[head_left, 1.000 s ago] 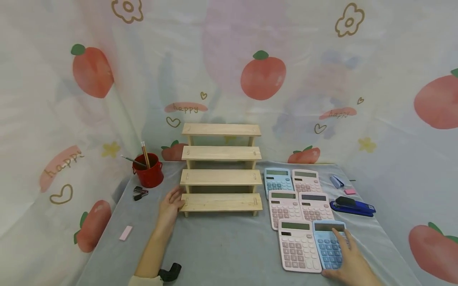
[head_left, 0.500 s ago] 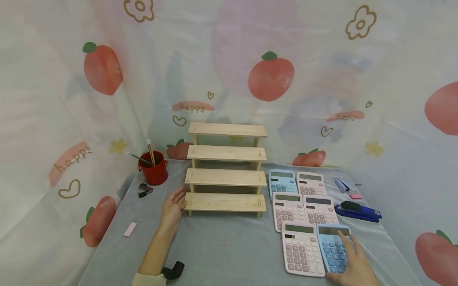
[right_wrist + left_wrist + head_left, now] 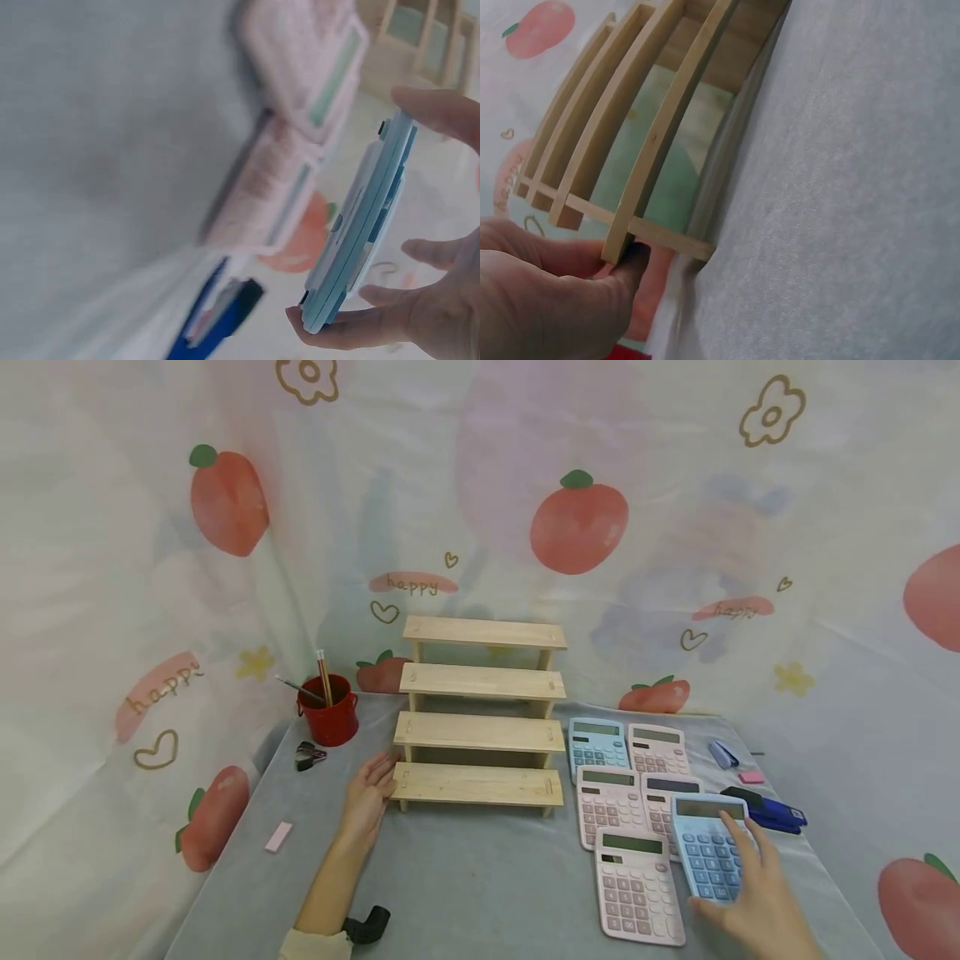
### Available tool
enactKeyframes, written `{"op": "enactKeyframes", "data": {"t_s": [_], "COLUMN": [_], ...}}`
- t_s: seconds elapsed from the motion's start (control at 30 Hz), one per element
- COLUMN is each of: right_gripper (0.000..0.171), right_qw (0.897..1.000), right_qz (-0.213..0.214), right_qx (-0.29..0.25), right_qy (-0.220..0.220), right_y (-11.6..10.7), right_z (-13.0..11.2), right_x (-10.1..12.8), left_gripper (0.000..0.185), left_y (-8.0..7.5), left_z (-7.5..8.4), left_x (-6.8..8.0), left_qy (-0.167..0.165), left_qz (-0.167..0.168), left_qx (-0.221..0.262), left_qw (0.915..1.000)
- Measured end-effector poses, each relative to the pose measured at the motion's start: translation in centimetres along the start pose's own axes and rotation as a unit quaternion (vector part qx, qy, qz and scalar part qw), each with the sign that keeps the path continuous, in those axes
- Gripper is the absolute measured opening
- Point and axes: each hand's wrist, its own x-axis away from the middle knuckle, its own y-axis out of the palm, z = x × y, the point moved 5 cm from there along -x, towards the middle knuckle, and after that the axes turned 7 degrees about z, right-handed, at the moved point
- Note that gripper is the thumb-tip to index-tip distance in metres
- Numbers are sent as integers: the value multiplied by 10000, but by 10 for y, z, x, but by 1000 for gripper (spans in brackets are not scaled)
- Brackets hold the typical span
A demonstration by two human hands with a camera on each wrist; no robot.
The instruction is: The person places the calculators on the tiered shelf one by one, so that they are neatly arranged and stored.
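A blue calculator (image 3: 708,856) is held in my right hand (image 3: 761,897), raised off the table. In the right wrist view the calculator (image 3: 364,225) shows edge-on, gripped between the thumb at one end and a finger at the other. My left hand (image 3: 367,797) pinches the left end of the lowest board on a wooden four-tier stand (image 3: 480,783); the left wrist view shows thumb and fingers around that board end (image 3: 622,236). Left of the raised calculator lies a pink calculator (image 3: 637,885). Behind are two more pink ones, one (image 3: 658,806) partly covered by the raised calculator.
At the back right lie another blue calculator (image 3: 597,747) and a pink one (image 3: 658,747). Beyond them are a small light-blue stapler (image 3: 723,755), a pink eraser (image 3: 751,777) and a dark-blue stapler (image 3: 780,814). A red bucket (image 3: 333,720) with pencils, black clips (image 3: 308,756) and a pale-pink eraser (image 3: 278,837) lie left.
My right hand has lifted the blue calculator from the front right of the table, bringing it up over a pink one. My left hand stays on the stand; the head view has shifted slightly.
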Motion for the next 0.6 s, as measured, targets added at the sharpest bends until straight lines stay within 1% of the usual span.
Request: {"op": "enactKeyframes", "data": {"t_s": [0.1, 0.2, 0.3, 0.43, 0.5, 0.6], "right_gripper": [145, 142, 140, 138, 137, 136], "right_qw": [9977, 9945, 9928, 9910, 9894, 9868], "right_qz": [565, 852, 948, 963, 982, 993], "right_qx": [-184, -348, -429, -542, -638, -761], "right_qy": [-340, -492, -586, -751, -861, -1024], "right_y": [-14, -24, -32, -40, -44, -48], "right_z": [-16, -31, -48, -73, -85, -102], "right_x": [-5, -12, -21, -36, -43, -54], "left_gripper": [66, 67, 67, 68, 67, 67], "left_y": [1, 2, 2, 1, 1, 0], "left_z": [-1, -2, -2, -1, 0, 1], "left_x": [-1, 0, 0, 0, 0, 1], "left_qy": [-45, -19, 10, 77, 198, 488], "left_qz": [-21, -27, -5, 33, 55, 73], "left_qx": [14, 132, 264, 382, 387, 293], "left_qw": [10000, 9999, 9997, 9992, 9990, 9984]}}
